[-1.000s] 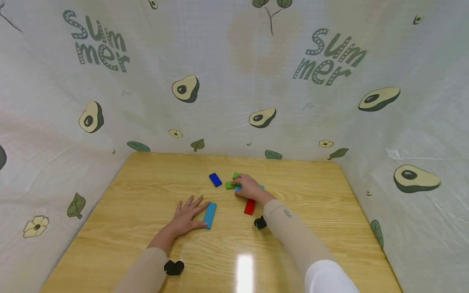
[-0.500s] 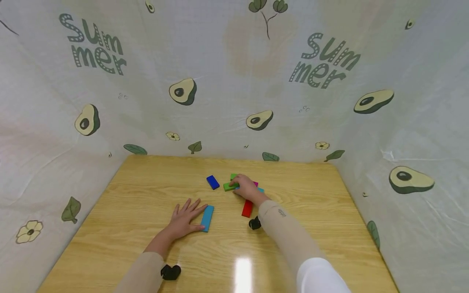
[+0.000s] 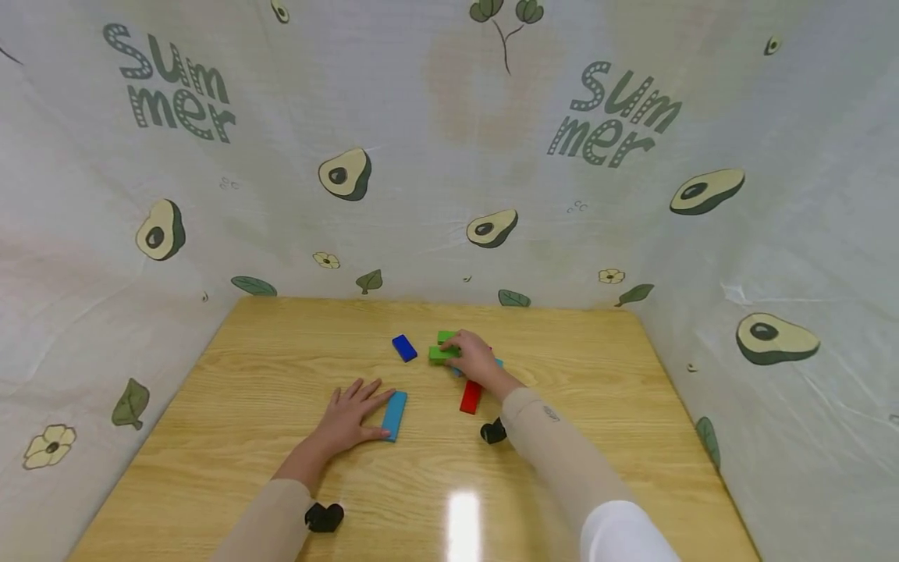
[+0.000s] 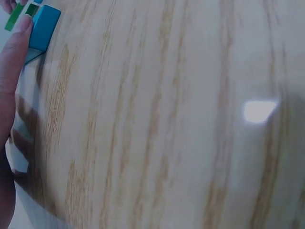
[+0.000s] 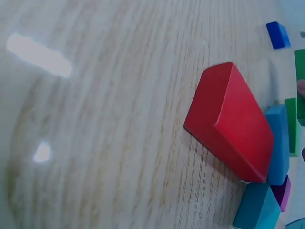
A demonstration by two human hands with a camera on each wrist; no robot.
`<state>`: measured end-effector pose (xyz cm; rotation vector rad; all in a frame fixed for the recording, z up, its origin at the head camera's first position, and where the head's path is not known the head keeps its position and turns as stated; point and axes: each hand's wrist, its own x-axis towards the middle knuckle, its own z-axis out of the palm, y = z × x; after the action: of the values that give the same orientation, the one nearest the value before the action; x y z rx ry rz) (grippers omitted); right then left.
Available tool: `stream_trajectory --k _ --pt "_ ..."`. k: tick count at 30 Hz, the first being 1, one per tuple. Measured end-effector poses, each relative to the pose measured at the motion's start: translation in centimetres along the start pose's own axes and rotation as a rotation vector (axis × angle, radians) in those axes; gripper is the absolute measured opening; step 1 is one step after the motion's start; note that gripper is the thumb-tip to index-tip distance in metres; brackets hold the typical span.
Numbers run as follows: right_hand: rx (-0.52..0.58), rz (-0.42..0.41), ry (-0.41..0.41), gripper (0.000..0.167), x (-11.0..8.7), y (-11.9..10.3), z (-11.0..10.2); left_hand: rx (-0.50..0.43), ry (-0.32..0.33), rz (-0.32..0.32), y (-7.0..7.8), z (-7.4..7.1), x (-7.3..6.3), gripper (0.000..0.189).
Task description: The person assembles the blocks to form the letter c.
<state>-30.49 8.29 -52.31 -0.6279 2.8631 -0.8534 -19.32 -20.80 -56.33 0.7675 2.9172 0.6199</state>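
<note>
My left hand (image 3: 344, 421) rests on the table with fingers spread. Its thumb and forefinger touch opposite ends of a light blue block (image 3: 395, 416), also in the left wrist view. Farther away, my right hand (image 3: 474, 361) pinches a green block (image 3: 439, 355). In the right wrist view a fingertip presses this green block (image 5: 299, 76), raised beside the pile. Another green block (image 3: 445, 336) lies behind it. A red block (image 3: 471, 396) sticks out toward me from under the right wrist. Blue, teal (image 5: 257, 207) and purple (image 5: 282, 193) blocks lie against it, mostly covered by the hand in the head view.
A dark blue block (image 3: 404, 348) lies alone left of the pile. The wooden table (image 3: 562, 343) is bounded at the back and sides by a printed cloth (image 3: 421, 117). Black wrist cameras (image 3: 325, 517) sit low beside each forearm.
The right hand has lifted the green block slightly off the pile, and more blue shows beneath it. The left hand stays at the light blue block. The head view has shifted a little.
</note>
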Motion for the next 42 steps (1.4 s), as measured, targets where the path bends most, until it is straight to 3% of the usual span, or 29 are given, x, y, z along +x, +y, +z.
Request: stream_trajectory --k 10,33,42 --pt "0.187 -0.049 0.016 0.023 -3.6 -0.9 0.0 -0.014 0.015 0.002 0.3 0.1 0.7 0.079" --pt "0.365 -0.039 0.102 0.021 -9.4 -2.2 3.2 0.005 0.024 -0.103 0.6 0.6 4.5 0.083" --pt "0.461 0.042 0.170 0.021 -11.0 -3.5 4.6 -0.012 0.033 -0.115 0.7 1.0 5.2 0.082"
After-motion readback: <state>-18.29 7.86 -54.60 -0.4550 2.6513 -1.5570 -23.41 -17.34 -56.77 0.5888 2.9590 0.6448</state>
